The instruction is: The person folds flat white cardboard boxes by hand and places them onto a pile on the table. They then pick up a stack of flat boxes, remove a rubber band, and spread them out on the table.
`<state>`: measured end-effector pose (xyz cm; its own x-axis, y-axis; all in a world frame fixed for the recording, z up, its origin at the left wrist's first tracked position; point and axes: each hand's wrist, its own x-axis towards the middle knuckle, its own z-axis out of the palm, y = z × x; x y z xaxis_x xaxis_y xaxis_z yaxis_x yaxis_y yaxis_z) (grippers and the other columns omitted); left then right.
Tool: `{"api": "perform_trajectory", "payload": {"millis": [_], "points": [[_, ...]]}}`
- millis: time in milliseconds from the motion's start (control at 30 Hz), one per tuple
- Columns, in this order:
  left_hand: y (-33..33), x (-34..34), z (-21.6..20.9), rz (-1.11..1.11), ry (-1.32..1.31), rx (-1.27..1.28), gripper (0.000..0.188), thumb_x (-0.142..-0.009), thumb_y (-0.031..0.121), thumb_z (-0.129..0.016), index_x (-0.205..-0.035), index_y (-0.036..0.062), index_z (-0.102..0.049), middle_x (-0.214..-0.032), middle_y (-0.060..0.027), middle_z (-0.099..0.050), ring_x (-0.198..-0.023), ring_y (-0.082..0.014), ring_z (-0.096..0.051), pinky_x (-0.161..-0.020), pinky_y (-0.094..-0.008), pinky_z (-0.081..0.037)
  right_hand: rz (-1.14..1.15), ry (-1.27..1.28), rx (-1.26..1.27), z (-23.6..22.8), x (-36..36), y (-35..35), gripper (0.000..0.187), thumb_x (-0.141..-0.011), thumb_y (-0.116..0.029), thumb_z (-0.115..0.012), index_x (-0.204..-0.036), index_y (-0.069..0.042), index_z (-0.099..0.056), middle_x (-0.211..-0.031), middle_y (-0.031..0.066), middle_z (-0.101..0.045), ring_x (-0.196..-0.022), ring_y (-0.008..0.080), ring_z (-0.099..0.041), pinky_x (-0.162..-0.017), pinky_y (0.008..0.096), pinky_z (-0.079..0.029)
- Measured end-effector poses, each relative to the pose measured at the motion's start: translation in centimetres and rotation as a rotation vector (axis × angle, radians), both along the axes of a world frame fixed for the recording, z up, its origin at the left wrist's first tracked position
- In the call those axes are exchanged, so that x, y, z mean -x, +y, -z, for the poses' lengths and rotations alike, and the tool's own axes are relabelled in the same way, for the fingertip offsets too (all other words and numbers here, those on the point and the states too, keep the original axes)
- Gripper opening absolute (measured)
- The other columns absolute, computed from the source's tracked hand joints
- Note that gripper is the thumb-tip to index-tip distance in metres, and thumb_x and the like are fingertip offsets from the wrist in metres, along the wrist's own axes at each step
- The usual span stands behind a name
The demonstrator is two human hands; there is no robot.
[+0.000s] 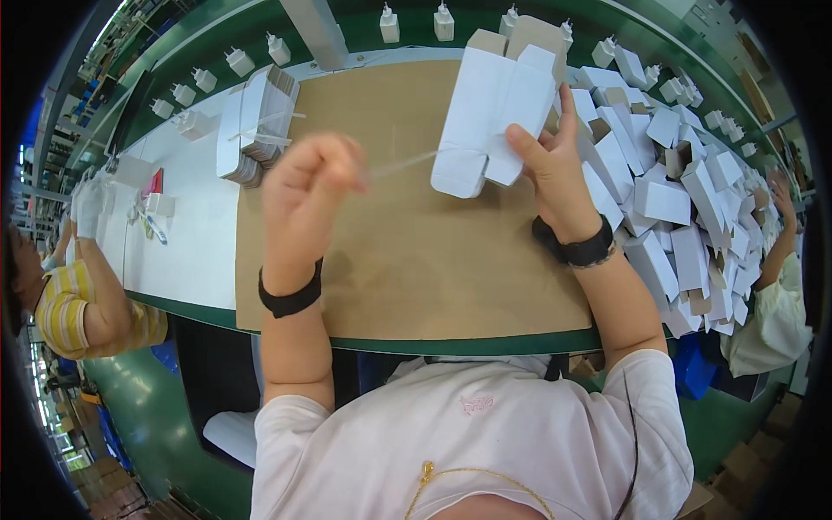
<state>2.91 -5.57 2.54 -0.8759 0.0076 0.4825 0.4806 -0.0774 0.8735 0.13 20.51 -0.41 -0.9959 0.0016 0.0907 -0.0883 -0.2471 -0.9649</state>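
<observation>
Over the board's far right part, my right hand [555, 169] grips a flattened white carton [498, 113], its flaps spread and its brown inside showing at the top; whether it is one or several cannot be told. My left hand [314, 178], blurred by motion, is pinched closed to the left of it. A thin translucent strip [406, 165] stretches between its fingertips and the carton's lower part. Left of my left hand stands a bundle of flattened white cartons [251, 121] with a pale band around it.
Brown board [381, 286] covers the table before me. Many loose white cartons [667, 191] are heaped at the right. White plug adapters [390, 24] line the far edge. A pen [157, 230] lies on the white tabletop at left. Co-workers sit at left [95, 303] and right [771, 303].
</observation>
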Motion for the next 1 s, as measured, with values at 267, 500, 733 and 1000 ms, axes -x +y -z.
{"api": "perform_trajectory", "payload": {"millis": [267,500,733,1000], "points": [[5.0,0.0,0.9,-0.421,0.263,0.638,0.015,-0.072,0.011,-0.070,-0.084,0.0031,-0.063,-0.077,-0.0081,-0.057,-0.073,-0.0230,-0.054,-0.062,-0.0327,-0.044,-0.056,0.045,-0.123,0.1,-0.4,-0.3,0.110,-0.072,-0.031,-0.076,-0.142,-0.012,0.007,-0.121,0.0217,-0.048,-0.109,0.0279,-0.052,-0.089,0.0377,-0.043],[7.9,-0.4,2.1,-0.460,0.431,0.659,0.013,-0.071,0.006,-0.067,-0.082,0.0023,-0.061,-0.076,-0.0111,-0.058,-0.072,-0.0300,-0.054,-0.063,-0.0365,-0.045,-0.045,0.205,-0.264,-0.1,-1.8,-2.5,0.116,-0.065,-0.022,-0.081,-0.142,-0.012,0.006,-0.118,0.0213,-0.049,-0.105,0.0283,-0.055,-0.088,0.0373,-0.045],[7.7,-0.4,1.9,-0.344,0.211,0.583,0.006,-0.074,0.003,-0.060,-0.075,0.0023,-0.054,-0.072,-0.0126,-0.055,-0.069,-0.0294,-0.053,-0.063,-0.0355,-0.044,-0.013,0.357,-0.332,0.8,-1.8,-2.4,0.121,-0.060,-0.018,-0.083,-0.142,-0.016,0.006,-0.118,0.0202,-0.048,-0.106,0.0284,-0.054,-0.088,0.0380,-0.047],[5.7,-0.6,-1.8,0.368,-0.498,-0.491,0.017,-0.090,0.013,-0.046,-0.074,0.0063,-0.047,-0.062,-0.0004,-0.044,-0.056,-0.0134,-0.042,-0.066,-0.0316,-0.043,-0.052,0.349,-0.319,-0.2,-1.8,-2.0,0.120,-0.061,-0.014,-0.082,-0.141,-0.017,0.007,-0.120,0.0189,-0.047,-0.108,0.0282,-0.053,-0.088,0.0379,-0.047]]}}
